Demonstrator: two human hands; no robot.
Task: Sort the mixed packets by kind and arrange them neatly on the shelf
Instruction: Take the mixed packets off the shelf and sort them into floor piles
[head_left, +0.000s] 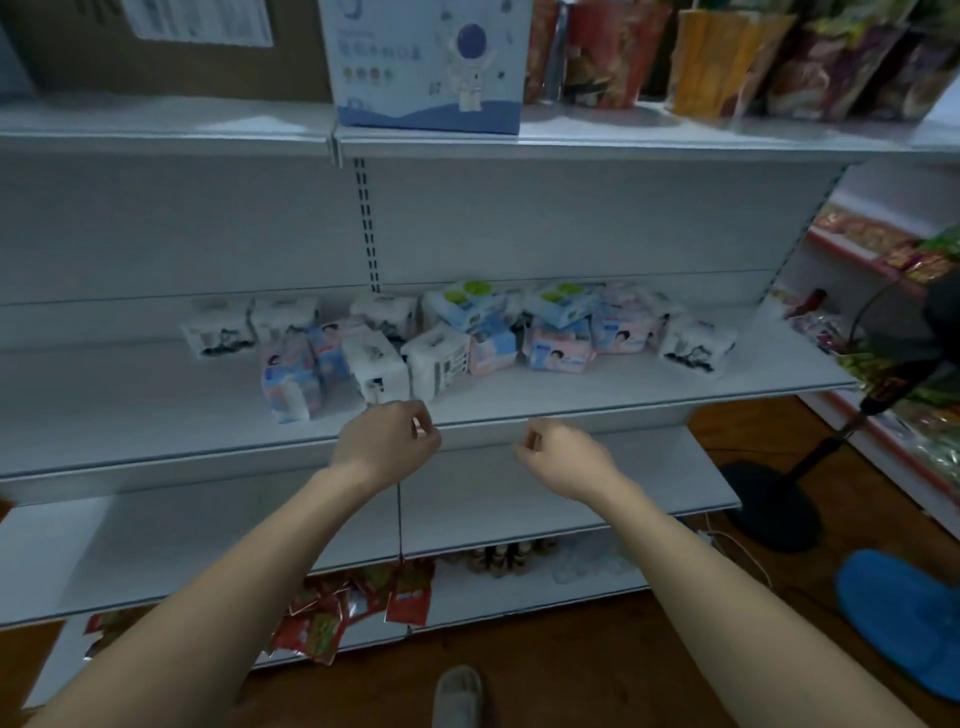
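Left hand (387, 441) and right hand (563, 457) hover just off the front edge of the shelf (571, 395), fingers loosely curled, holding nothing. Sorting looks not yet begun: the packets (457, 338) lie in a jumbled heap along the shelf's middle, toward its back edge, with white (376, 364), pink (558, 353) and blue-green (465, 306) kinds mixed. Next move likely calls for reaching in and pulling one kind aside. Packet printing is too blurred to read; the astronaut box (428, 62) above likewise.

Astronaut-print box (428, 62) on top shelf, red sachets (358, 605) low down, black fan stand (774, 499)
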